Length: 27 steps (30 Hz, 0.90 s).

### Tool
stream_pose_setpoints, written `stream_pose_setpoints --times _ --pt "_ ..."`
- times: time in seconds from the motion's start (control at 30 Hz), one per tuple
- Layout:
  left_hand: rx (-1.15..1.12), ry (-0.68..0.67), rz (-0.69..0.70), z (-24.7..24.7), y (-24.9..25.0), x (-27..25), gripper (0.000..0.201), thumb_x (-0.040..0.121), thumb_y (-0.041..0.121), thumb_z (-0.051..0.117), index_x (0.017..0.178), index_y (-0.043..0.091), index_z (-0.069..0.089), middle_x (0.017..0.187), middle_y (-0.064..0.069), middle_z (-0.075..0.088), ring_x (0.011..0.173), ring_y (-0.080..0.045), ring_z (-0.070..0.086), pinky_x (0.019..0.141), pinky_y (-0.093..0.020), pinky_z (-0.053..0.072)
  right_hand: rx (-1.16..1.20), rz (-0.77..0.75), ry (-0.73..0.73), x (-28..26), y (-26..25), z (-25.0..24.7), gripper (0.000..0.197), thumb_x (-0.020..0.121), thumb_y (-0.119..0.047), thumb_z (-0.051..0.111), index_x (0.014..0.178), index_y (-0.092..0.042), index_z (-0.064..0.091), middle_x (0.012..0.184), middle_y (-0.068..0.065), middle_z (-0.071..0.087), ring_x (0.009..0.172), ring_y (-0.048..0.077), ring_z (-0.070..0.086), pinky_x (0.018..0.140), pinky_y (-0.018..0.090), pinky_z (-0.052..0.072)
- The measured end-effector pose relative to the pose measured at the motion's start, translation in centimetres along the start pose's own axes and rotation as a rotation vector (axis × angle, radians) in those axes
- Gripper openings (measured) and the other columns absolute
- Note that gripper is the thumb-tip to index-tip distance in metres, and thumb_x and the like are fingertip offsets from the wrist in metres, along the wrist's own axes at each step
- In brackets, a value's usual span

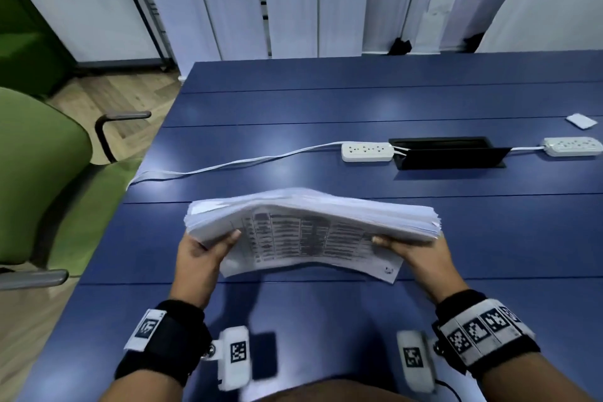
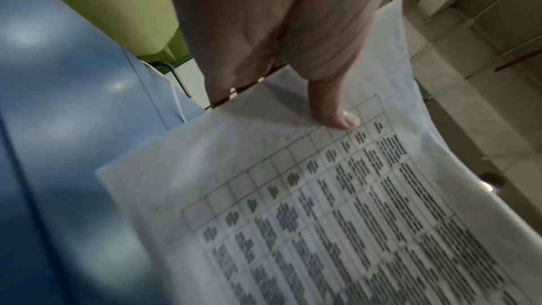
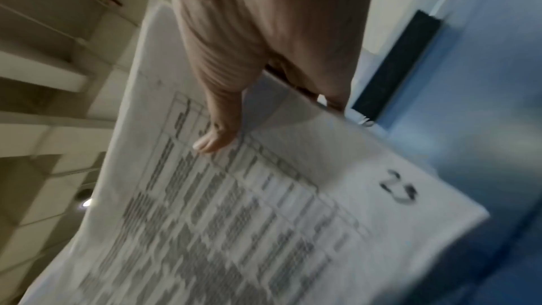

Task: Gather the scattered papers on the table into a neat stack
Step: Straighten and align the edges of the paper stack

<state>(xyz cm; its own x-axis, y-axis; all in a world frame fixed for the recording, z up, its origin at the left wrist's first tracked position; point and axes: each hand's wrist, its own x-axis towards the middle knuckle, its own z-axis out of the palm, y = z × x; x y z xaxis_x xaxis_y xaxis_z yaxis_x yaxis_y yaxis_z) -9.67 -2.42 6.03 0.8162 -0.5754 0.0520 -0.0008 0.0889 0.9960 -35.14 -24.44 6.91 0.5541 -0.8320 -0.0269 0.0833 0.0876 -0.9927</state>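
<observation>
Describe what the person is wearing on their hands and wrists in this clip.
Both hands are bare, no gloves or sleeves. The left hand has a black wrist strap with a white tag, the right hand a black wristband bearing black-and-white square markers. A small white camera unit with a printed marker hangs from each.

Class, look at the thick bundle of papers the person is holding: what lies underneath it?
Under the paper stack the fingers of the left hand and right hand support its ends, thumbs on top. Below is the blue table, shadowed. The strip directly beneath is covered.
</observation>
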Motion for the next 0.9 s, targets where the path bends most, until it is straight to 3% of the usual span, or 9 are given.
stream_pose_setpoints --times 0.07,0.17,0.2,0.27,0.33,0.47,0.57,0.7,0.9 --pt "0.005 -0.055 -0.076 -0.9 -1.4 0.0 0.073 0.058 0.025 0.092 0.117 -0.005 0.062 0.108 -0.014 0.073 0.098 -0.021 0.070 0.083 -0.025 0.056 -0.010 0.030 0.021 -0.1 0.8 -0.5 0.081 0.034 -0.031 0.096 0.106 -0.009 0.066 0.101 0.006 0.074 0.089 0.010 0.070 0.072 0.021 0.056" --pt "-0.006 -0.085 -0.129 -1.3 -2.1 0.0 0.079 0.057 0.017 0.092 0.125 -0.002 0.057 0.117 -0.018 0.069 0.109 -0.033 0.066 0.092 -0.038 0.055 -0.019 0.002 0.021 -0.3 0.7 -0.6 0.092 0.031 -0.040 0.097 0.114 -0.027 0.060 0.113 -0.003 0.071 0.104 0.010 0.066 0.088 0.024 0.054" --pt "-0.020 -0.088 -0.128 -1.2 -2.2 0.1 0.083 0.057 0.020 0.093 0.127 -0.001 0.055 0.119 -0.018 0.068 0.111 -0.034 0.065 0.094 -0.039 0.054 -0.040 -0.023 0.024 -0.4 0.3 -0.5 0.092 0.035 -0.040 0.096 0.117 -0.029 0.057 0.115 -0.007 0.069 0.107 0.010 0.064 0.090 0.022 0.053" --pt "-0.077 -0.057 -0.084 -0.8 -1.6 0.0 0.091 0.055 0.037 0.092 0.127 -0.002 0.053 0.120 -0.018 0.067 0.110 -0.029 0.065 0.093 -0.034 0.054 -0.116 -0.090 0.038 -0.7 -0.6 0.1 0.086 0.053 -0.021 0.092 0.127 -0.032 0.050 0.122 -0.010 0.063 0.113 0.008 0.060 0.093 0.018 0.050" --pt "-0.144 0.021 -0.049 -0.3 -0.7 -0.2 0.085 0.059 0.050 0.087 0.121 0.000 0.057 0.112 -0.011 0.071 0.102 -0.021 0.067 0.087 -0.027 0.055 -0.248 -0.186 0.046 -1.3 -1.4 0.9 0.083 0.068 -0.005 0.083 0.135 -0.036 0.045 0.127 -0.011 0.056 0.118 0.006 0.055 0.098 0.018 0.045" --pt "-0.177 0.154 0.029 0.8 1.2 -0.6 0.060 0.065 0.065 0.076 0.100 0.019 0.061 0.092 0.002 0.068 0.086 -0.012 0.063 0.080 -0.024 0.052 -0.563 -0.389 0.028 -2.1 -1.9 1.7 0.061 0.076 -0.012 0.078 0.129 -0.033 0.056 0.122 -0.007 0.047 0.119 0.001 0.046 0.103 0.014 0.037" --pt "-0.146 0.254 0.040 1.7 1.8 -0.2 0.035 0.077 0.052 0.073 0.087 0.022 0.057 0.079 0.007 0.058 0.074 -0.007 0.054 0.074 -0.024 0.044 -0.660 -0.427 0.035 -2.0 -1.5 1.6 0.044 0.078 -0.013 0.077 0.114 -0.035 0.064 0.125 -0.010 0.040 0.121 -0.002 0.042 0.102 0.010 0.034" --pt "-0.092 0.342 0.048 2.3 1.9 0.3 0.020 0.081 0.027 0.077 0.086 0.019 0.058 0.084 0.000 0.061 0.077 -0.013 0.056 0.078 -0.030 0.046 -0.708 -0.479 0.039 -2.0 -1.3 1.5 0.037 0.078 -0.012 0.076 0.108 -0.033 0.068 0.124 -0.006 0.041 0.122 0.001 0.041 0.102 0.007 0.031" --pt "-0.049 0.362 0.080 2.6 2.3 -0.2 0.027 0.081 0.032 0.075 0.088 0.013 0.057 0.077 0.003 0.056 0.068 -0.009 0.052 0.068 -0.026 0.045 -0.734 -0.494 0.040 -1.9 -1.2 1.4 0.034 0.080 -0.020 0.077 0.109 -0.035 0.068 0.122 -0.007 0.044 0.121 0.005 0.043 0.101 0.011 0.034"
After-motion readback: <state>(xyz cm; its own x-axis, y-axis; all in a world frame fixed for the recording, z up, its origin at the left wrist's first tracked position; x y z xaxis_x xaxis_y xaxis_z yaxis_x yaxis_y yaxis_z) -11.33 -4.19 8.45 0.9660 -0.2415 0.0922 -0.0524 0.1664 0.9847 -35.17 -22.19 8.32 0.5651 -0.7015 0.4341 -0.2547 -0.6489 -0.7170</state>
